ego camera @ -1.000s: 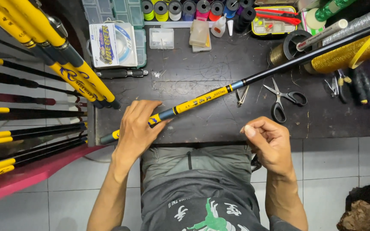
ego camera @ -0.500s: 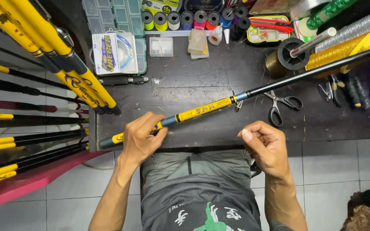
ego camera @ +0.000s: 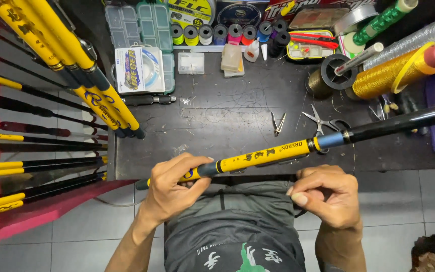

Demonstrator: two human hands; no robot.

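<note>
The left hand [ego camera: 174,189] still gripped the long yellow-and-black fishing rod [ego camera: 273,153], now raised nearer; the right hand [ego camera: 325,194], just below it, stayed loosely curled, holding nothing visible.

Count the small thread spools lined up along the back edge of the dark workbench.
8: yellow-green, yellow, white, grey, pink, red, blue and black, left to right in one row. Others may be hidden behind the boxes.
</note>
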